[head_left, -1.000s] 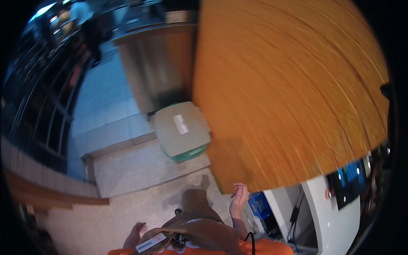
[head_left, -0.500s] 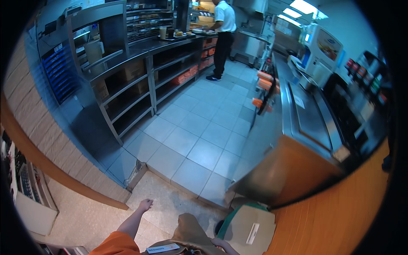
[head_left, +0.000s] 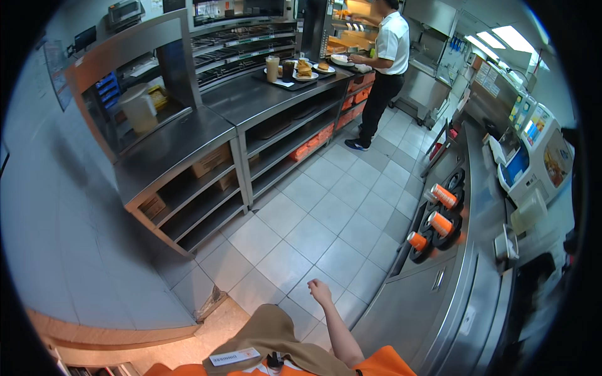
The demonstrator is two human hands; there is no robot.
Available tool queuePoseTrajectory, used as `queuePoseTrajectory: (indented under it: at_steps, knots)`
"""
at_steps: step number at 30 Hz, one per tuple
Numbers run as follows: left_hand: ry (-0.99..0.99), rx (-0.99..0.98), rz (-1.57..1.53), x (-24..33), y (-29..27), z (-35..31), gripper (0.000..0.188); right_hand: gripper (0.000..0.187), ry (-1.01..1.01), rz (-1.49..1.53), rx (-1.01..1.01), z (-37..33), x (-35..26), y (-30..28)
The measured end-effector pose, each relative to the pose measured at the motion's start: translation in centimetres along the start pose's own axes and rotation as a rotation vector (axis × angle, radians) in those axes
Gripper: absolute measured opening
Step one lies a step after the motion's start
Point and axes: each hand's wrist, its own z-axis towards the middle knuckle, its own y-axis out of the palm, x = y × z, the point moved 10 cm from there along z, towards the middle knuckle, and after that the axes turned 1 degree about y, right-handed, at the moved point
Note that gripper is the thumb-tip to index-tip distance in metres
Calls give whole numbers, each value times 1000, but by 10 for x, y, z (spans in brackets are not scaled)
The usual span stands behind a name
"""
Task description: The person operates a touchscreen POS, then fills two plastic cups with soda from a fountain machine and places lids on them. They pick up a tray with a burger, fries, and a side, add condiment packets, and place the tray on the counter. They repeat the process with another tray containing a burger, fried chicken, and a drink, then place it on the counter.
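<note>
Fingers [head_left: 315, 286] of the right hand [head_left: 320, 292] are clenched loosely, with nothing visible in them. The hand hangs out in front of the body over the pale grey tiled floor [head_left: 313, 232]. The left hand isn't in view.

Nearest stuff is at about 2 o'clock from the hand: three orange cylinder cups [head_left: 440, 223] poking out of round black holders on the front of the long stainless steel bench [head_left: 476, 207], well apart from the hand. At 10 o'clock there's a steel shelving bench [head_left: 169, 150] with a white plastic tub [head_left: 139, 108] on it. Far off at 12 o'clock, a person in a white shirt [head_left: 392, 44] works by a dark tray of food [head_left: 295, 72].

My read: this is a walking-through bit, with no grab started. Reaching those cups would need a turn to the right.
</note>
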Motion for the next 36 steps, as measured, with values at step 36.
queuePoseTrajectory:
  at_steps: [36]
  knots:
    - [938, 432, -432, 1318, -549, 364, 42, 62, 56, 585, 443, 804, -485, -304]
